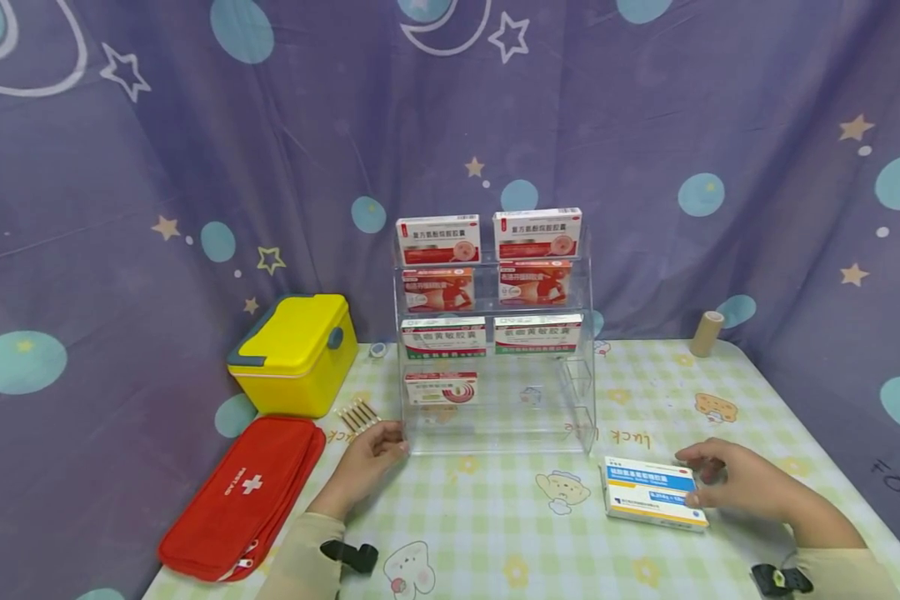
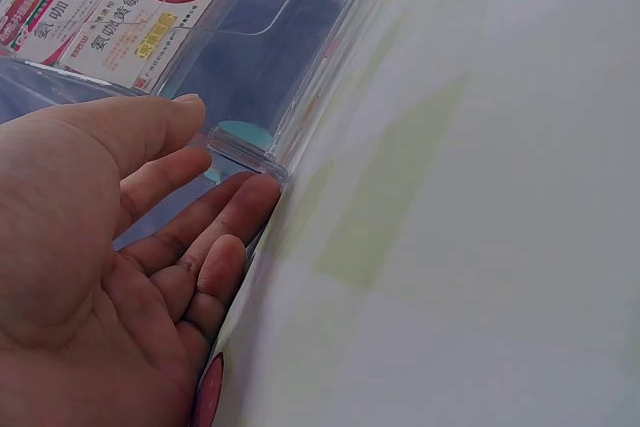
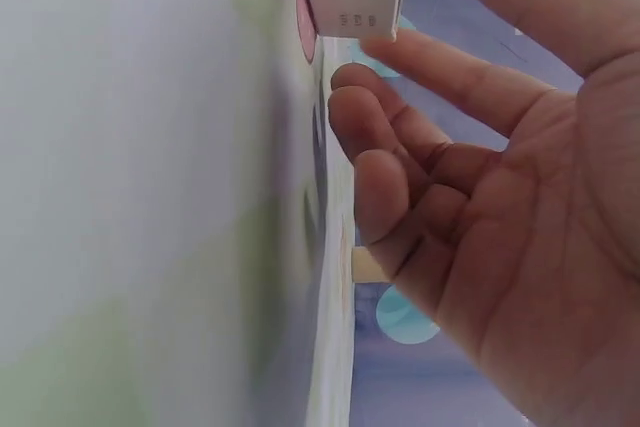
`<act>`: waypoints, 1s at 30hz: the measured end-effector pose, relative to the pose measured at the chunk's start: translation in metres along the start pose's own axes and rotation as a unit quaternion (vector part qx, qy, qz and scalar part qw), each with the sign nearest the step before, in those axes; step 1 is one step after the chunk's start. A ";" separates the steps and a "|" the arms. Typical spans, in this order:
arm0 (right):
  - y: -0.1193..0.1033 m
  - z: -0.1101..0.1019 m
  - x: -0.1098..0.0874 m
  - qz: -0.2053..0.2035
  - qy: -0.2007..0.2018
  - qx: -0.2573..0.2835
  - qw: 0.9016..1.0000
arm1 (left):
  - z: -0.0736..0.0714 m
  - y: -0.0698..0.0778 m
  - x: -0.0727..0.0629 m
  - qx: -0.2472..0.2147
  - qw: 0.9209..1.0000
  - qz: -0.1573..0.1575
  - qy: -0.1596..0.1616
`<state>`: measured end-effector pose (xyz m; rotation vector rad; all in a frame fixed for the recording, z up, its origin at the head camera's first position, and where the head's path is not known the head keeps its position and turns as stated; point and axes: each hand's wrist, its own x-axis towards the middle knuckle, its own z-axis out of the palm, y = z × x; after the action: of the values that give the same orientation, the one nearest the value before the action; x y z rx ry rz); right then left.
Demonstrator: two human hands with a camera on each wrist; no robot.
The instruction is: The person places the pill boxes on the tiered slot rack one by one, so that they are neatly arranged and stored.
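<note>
A clear tiered display rack [image 1: 495, 443] stands mid-table with medicine boxes on its tiers. Its lowest occupied tier carries one white-and-red medicine box [image 1: 441, 389] at the left. My left hand [image 1: 367, 463] rests on the table beside the rack's lower left corner; in the left wrist view the loosely bent fingers [image 2: 262, 197] are right at the clear edge. A white, blue and yellow medicine box [image 1: 651, 492] lies flat at the right front. My right hand [image 1: 750, 483] is at that box's right end, thumb overlapping its edge, other fingers loosely bent near its far corner.
A yellow case [image 1: 300, 358] and a red first-aid pouch [image 1: 243, 500] stand left of the rack. Several cotton swabs [image 1: 357, 415] lie between them and it. A tan roll [image 1: 707, 334] stands at the back right. A purple curtain [image 1: 645, 108] hangs behind the table.
</note>
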<state>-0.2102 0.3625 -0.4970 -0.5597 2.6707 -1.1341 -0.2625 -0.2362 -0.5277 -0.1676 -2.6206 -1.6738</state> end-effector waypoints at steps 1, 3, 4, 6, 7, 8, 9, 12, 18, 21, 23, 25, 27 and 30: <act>0.001 0.001 0.000 -0.004 -0.002 0.000 1.000 | 0.000 0.000 0.000 0.001 1.000 0.001 0.000; 0.003 0.001 -0.001 -0.010 -0.006 0.003 1.000 | 0.000 0.000 -0.001 0.000 1.000 0.003 -0.001; 0.004 0.001 -0.001 -0.010 -0.010 0.007 1.000 | 0.000 0.001 -0.001 -0.001 1.000 0.003 -0.002; 0.005 0.002 -0.001 -0.011 -0.018 0.015 1.000 | 0.000 0.001 -0.001 -0.002 1.000 0.004 -0.003; 0.005 0.001 0.000 -0.012 -0.021 0.017 1.000 | 0.000 0.001 -0.001 -0.002 1.000 0.004 -0.003; 0.005 0.001 0.000 -0.011 -0.023 0.020 0.999 | 0.000 0.001 -0.001 -0.002 1.000 0.004 -0.003; 0.005 0.001 0.000 -0.008 -0.024 0.024 0.999 | -0.001 0.001 -0.001 -0.001 1.000 0.004 -0.003; 0.006 0.001 0.000 0.004 -0.026 0.030 0.999 | -0.001 0.000 0.000 0.003 1.000 0.004 0.000; 0.007 0.001 0.000 0.003 -0.035 0.075 0.997 | 0.000 0.000 0.000 0.005 1.000 0.003 0.001; 0.009 0.002 0.000 -0.007 -0.038 0.107 0.993 | 0.000 0.000 -0.001 0.005 1.000 0.002 0.002; 0.010 0.002 0.000 -0.006 -0.033 0.108 0.994 | 0.000 0.000 -0.001 0.004 1.000 0.001 0.003; 0.009 0.003 0.001 0.003 -0.024 0.101 0.995 | 0.000 0.000 -0.001 0.003 1.000 0.001 0.002; 0.008 0.002 0.001 0.005 -0.016 0.086 0.996 | 0.000 0.000 0.000 0.002 1.000 0.002 0.002; 0.006 0.002 0.001 0.009 -0.007 0.077 0.997 | 0.000 0.000 0.000 0.002 1.000 0.004 0.001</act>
<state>-0.2121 0.3651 -0.5028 -0.5136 2.5431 -1.3105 -0.2620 -0.2362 -0.5280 -0.1754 -2.6184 -1.6644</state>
